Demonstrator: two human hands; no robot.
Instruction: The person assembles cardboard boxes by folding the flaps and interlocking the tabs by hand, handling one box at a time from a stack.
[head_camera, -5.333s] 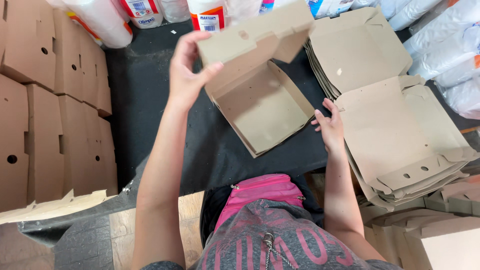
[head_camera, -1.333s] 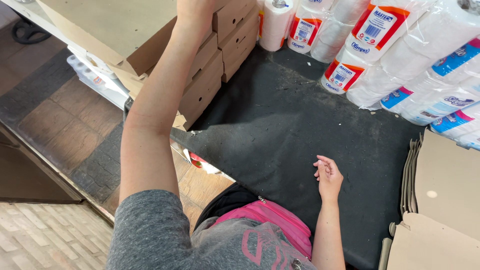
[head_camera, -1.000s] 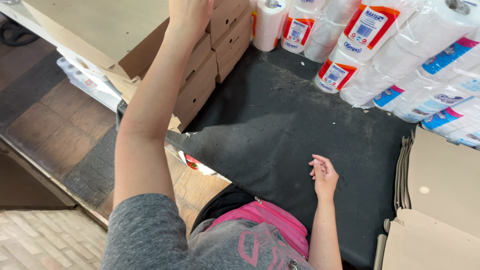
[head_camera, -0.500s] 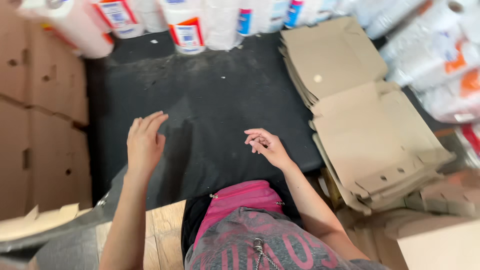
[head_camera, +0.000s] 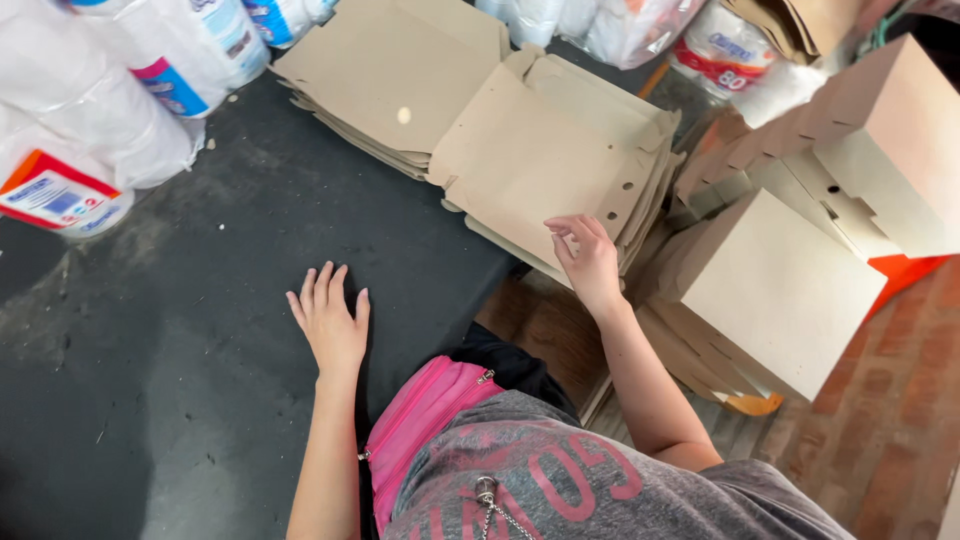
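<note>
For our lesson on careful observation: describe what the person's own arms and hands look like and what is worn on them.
Both arms are bare from the short grey sleeves down. The left hand and right hand wear no gloves, and no rings, watch or bracelets are visible. The grey shirt has pink lettering; a pink pouch sits at the waist.

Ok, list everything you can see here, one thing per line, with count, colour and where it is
table: one, black, left and centre
flat blanks: two stacks, brown card, far right part of the table
paper rolls: several wrapped packs, white, top left and along the top
folded boxes: several, brown, stacked at the right
floor: reddish brick, lower right
pouch: one, pink, at the waist
shirt: one, grey, bottom centre
left hand: flat on the table, empty
right hand: at the near edge of the blanks
</note>
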